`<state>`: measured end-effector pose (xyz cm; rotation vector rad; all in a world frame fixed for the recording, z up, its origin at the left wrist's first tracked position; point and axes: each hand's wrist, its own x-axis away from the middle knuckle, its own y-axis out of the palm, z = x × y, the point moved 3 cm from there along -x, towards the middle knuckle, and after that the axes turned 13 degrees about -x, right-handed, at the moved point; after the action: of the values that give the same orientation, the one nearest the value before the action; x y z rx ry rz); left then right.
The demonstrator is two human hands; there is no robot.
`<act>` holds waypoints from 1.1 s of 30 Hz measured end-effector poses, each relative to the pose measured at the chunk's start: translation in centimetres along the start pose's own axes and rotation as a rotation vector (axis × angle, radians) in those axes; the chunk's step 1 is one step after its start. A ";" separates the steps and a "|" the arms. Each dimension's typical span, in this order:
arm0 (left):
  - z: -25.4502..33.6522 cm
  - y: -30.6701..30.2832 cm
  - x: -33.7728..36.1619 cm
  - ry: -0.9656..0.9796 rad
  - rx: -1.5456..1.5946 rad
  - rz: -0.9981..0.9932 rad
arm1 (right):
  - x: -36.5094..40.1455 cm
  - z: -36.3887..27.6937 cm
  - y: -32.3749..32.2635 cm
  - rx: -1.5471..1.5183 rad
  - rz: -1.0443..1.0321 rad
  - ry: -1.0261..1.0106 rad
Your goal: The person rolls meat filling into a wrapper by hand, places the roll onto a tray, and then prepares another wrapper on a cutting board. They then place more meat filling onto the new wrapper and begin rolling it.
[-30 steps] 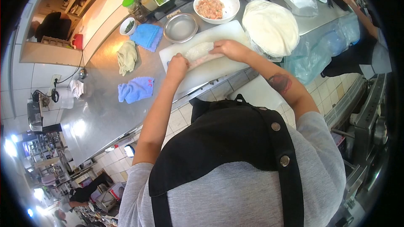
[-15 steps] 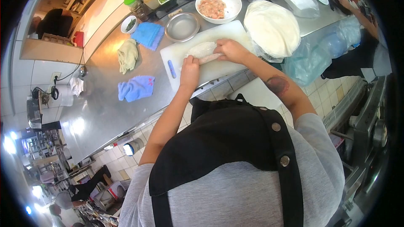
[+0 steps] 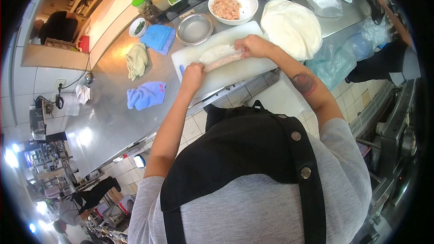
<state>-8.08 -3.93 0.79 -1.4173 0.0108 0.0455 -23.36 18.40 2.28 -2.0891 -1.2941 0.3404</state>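
Well, pale roll (image 3: 222, 62): lying on the cutting board (image 3: 246, 71), a thin whitish sheet beside its far edge; looks light, soft and damp, perhaps slippery, and likely to tear if squeezed.
Left hand (image 3: 193, 76): fingers curled together, closed on the roll's left end.
Right hand (image 3: 253, 47): thumb and fingers pinching near the right end.
Best hold: both ends, gently, with flat finger pads, the middle supported by the board.
Metal dish (image 3: 194, 30): just beyond the board.

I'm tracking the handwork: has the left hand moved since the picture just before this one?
Yes, the left hand has moved left, closer to the blue patch on the cutting board.
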 end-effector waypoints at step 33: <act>-0.6 -1.7 -2.5 -0.048 -0.123 -0.129 | -2.3 0.0 -1.1 0.030 -0.042 -0.048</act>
<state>-10.51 -4.88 2.45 -1.5365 -0.1244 -0.0268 -25.21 16.73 2.76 -2.0370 -1.3505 0.3914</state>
